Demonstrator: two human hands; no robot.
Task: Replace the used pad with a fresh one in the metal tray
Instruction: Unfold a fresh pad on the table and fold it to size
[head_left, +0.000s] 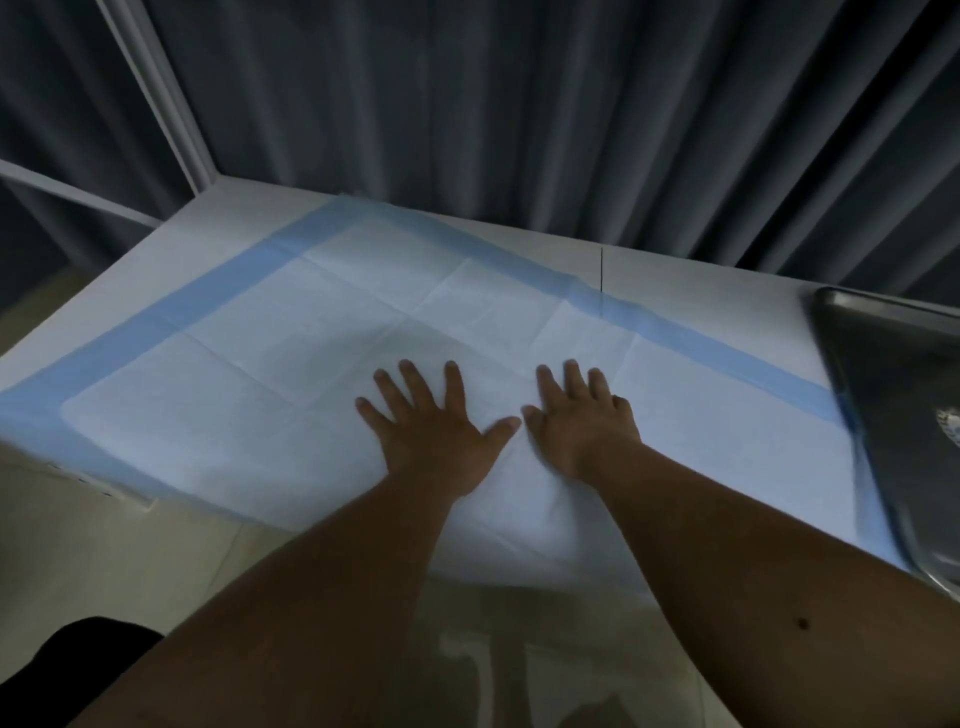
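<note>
Pad (291, 332) spread flat on white desk (691, 270), blue border, fold creases showing.
Both my hands palm-down on it near the front edge, fingers splayed, gripping nothing: left hand (434, 423), right hand (582, 415), thumbs nearly touching. Metal tray (893, 374) at desk's right end, overlapping pad's right edge. Dark curtain (519, 104) behind.

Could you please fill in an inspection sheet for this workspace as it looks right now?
Surface: white table, mostly covered.
Job's things: blue-bordered pad spread flat, creased; metal tray at right, overlapping the pad's edge.
Clutter: nothing seen.
Grippers: left hand and right hand lie palm down on the pad, fingers spread, gripping nothing.
Cables: nothing seen.
Surroundings: dark curtain behind; white frame post at left.
</note>
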